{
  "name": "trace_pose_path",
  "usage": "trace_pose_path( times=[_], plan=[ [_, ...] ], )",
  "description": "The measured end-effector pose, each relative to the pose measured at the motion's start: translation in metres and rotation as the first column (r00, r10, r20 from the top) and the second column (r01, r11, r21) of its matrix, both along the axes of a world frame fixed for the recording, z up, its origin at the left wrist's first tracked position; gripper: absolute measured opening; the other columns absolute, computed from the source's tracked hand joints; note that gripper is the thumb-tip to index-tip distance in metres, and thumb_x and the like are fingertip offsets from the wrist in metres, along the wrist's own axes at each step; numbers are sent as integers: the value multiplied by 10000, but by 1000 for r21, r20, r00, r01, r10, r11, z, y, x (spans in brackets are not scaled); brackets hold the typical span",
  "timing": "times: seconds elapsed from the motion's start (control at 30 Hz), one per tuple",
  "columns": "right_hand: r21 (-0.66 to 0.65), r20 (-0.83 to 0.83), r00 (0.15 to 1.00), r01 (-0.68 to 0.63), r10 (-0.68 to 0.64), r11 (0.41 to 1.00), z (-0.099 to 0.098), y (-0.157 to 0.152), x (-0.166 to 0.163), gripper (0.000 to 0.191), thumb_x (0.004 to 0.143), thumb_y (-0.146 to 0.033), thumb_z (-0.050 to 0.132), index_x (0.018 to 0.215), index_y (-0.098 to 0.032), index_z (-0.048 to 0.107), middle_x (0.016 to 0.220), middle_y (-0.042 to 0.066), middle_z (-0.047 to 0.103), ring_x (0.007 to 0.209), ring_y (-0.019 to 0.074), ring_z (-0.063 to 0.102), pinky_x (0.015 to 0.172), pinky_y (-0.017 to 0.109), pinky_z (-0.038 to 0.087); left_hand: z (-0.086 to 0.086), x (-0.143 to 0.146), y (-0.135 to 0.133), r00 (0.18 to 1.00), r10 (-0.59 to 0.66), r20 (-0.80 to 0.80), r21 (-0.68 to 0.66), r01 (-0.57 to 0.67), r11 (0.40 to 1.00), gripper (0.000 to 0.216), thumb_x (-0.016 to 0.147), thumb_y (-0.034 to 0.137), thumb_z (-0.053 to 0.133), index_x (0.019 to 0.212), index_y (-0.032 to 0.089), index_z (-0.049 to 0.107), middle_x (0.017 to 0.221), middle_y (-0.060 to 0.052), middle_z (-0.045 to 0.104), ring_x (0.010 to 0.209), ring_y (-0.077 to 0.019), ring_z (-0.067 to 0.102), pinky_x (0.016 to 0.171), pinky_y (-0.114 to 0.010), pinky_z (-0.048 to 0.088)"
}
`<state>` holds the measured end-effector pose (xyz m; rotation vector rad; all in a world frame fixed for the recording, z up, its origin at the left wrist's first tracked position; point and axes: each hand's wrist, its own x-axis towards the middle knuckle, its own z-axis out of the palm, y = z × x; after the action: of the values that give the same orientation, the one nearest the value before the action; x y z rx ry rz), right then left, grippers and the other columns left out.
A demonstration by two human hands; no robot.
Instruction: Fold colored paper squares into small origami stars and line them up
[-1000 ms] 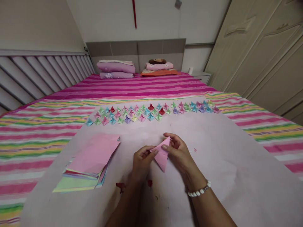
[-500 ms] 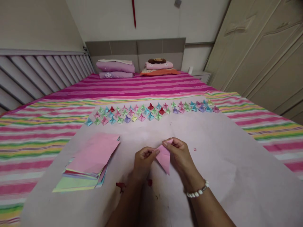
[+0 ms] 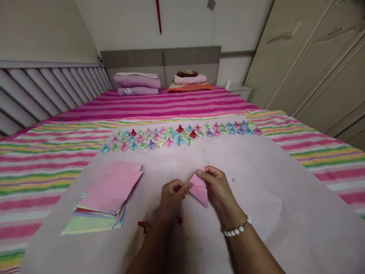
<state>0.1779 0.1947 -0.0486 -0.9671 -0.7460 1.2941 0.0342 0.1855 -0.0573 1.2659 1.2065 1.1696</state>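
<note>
A folded pink paper (image 3: 199, 188) in a triangular shape is held between both hands, just above a pale pink sheet (image 3: 273, 198) spread on the bed. My left hand (image 3: 171, 198) pinches its left corner. My right hand (image 3: 218, 188), with a white bead bracelet at the wrist, grips its top and right side with curled fingers. To the left of my hands lies a stack of coloured paper squares (image 3: 105, 199), pink on top.
Several small folded paper pieces (image 3: 179, 135) in many colours lie in rows at the sheet's far edge. The striped bedspread (image 3: 42, 160) lies underneath; pillows (image 3: 137, 82) and folded bedding sit at the headboard. A wardrobe (image 3: 313, 64) stands on the right.
The pink paper has been folded smaller and turned, its lower point swinging to the right. Both hands have stayed in nearly the same place.
</note>
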Motion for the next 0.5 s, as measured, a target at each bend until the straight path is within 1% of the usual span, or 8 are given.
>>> trace_pose_path(
  times=[0.13,0.2,0.3,0.37,0.43,0.47,0.5],
  plan=[
    [-5,-30,991,127,-127,992,3,-1,-2,193,570,-265,796,559,-199,615,525,-38,528,493,108,440,475,241,357,1,1,-1,999,-47,-13,-12,47,999,326,671,382,699,472,164,560,433,40,485,420,-70,373,432,-204,264],
    [-23,-48,983,174,-175,984,3,-1,-3,180,586,-259,782,561,-202,613,517,-38,517,497,110,436,471,240,352,1,2,-1,998,-58,-24,-9,58,998,349,677,396,689,462,165,540,423,45,459,415,-66,348,427,-204,245],
    [-5,-110,970,217,-216,976,3,1,0,143,597,-239,772,586,-201,635,574,-22,570,550,119,486,520,243,395,1,3,-2,997,-66,-38,12,66,998,369,688,408,677,461,164,518,427,47,437,423,-66,334,430,-205,236],
    [18,-171,968,187,-181,982,5,3,5,126,630,-285,760,684,-209,675,678,0,639,611,130,540,573,253,431,2,2,-2,999,-36,-30,20,37,999,378,689,423,676,468,165,512,428,52,419,423,-64,320,428,-206,230],
    [7,-202,978,57,-54,998,7,3,8,252,669,-398,732,837,-214,693,809,34,688,674,155,587,607,277,457,1,1,-2,1000,25,-9,9,-25,1000,385,690,445,675,478,168,512,418,62,389,411,-62,298,421,-208,221],
    [-9,-200,980,-16,14,1000,8,2,9,325,659,-439,735,883,-208,691,849,51,697,700,170,604,621,290,467,1,0,-2,998,60,1,-2,-60,998,389,690,455,674,481,170,512,413,66,378,405,-62,291,418,-209,219],
    [-21,-182,981,-77,72,997,9,1,8,375,633,-443,758,910,-200,689,861,57,702,713,178,614,634,296,472,1,-1,-1,996,90,10,-10,-90,996,392,691,462,672,484,170,512,410,67,376,402,-62,293,417,-208,221]
  ],
)
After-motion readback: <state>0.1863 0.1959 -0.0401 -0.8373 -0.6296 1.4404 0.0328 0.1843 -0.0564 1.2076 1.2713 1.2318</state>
